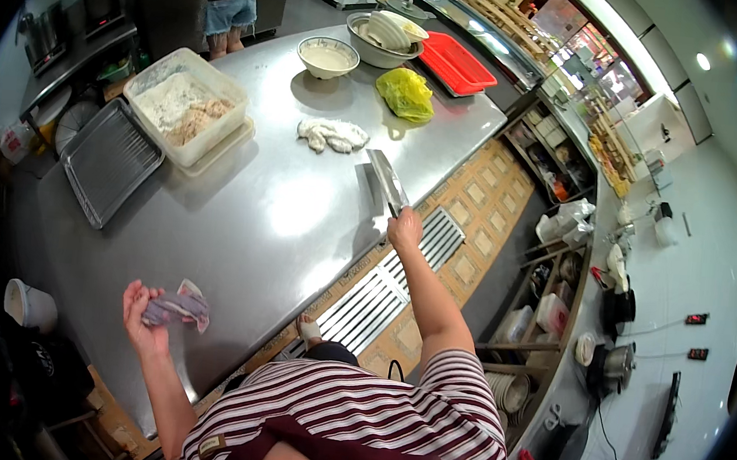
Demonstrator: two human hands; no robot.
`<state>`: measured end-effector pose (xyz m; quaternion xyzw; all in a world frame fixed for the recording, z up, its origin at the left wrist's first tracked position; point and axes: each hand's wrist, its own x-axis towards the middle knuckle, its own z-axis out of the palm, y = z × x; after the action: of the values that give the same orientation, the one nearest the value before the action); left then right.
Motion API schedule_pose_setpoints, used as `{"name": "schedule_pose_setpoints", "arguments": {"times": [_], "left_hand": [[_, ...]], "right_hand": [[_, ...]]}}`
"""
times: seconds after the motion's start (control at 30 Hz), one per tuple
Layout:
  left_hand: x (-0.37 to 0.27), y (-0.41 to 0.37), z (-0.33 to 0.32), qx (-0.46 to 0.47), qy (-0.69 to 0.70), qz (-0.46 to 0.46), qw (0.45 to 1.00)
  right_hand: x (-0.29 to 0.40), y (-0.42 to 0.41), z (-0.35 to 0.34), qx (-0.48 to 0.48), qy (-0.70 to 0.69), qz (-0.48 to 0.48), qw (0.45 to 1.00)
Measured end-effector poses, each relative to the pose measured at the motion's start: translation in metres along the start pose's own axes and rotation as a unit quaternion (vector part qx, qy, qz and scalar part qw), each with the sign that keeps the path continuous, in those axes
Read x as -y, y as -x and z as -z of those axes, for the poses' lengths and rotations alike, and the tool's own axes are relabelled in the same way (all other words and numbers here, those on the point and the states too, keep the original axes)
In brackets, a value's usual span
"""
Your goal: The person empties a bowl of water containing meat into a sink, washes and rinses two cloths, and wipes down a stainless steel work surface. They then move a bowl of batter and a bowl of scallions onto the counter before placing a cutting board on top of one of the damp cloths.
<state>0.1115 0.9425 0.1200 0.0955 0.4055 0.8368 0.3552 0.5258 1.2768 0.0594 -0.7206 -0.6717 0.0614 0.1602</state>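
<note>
My left hand (147, 319) holds a crumpled purple-grey cloth (177, 307) above the near left part of the stainless steel table (262, 240). Stretched out to the right, my right hand (405, 228) grips the handle of a cleaver (387, 178), its broad metal blade pointing away over the table's right edge. A white cloth (332, 135), lumpy and folded, lies just beyond the blade. Farther back are a patterned bowl (328, 57) with whitish contents and a yellow plastic bag (405, 94).
At the left, a plastic tub (189, 106) holds white powder and a light brown mass, beside a metal tray (111, 161). Stacked bowls (384, 41) and a red basket (458, 65) stand at the back. Another person (230, 4) is beyond the table. Shelves (552, 312) line the right.
</note>
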Motion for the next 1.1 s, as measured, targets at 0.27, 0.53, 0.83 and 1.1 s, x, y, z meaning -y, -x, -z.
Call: {"name": "schedule_pose_setpoints", "arguments": {"times": [0.27,0.53,0.83,1.1], "left_hand": [[0.021,0.024,-0.059,-0.012,-0.012,-0.060,0.998],[0.052,-0.003,-0.111,0.055,0.048,-0.063,0.995],[0.064,0.002,-0.119,0.087,-0.099,0.045,0.990],[0.047,0.012,-0.076,0.229,-0.649,-0.322,0.650]], "right_hand": [[-0.003,-0.150,-0.071,-0.062,0.066,0.083,0.992],[0.176,0.012,-0.007,0.581,-0.475,0.168,0.639],[0.244,0.088,-0.006,0.518,-0.624,0.092,0.577],[0.276,0.062,0.040,0.321,-0.573,0.235,0.717]]}}
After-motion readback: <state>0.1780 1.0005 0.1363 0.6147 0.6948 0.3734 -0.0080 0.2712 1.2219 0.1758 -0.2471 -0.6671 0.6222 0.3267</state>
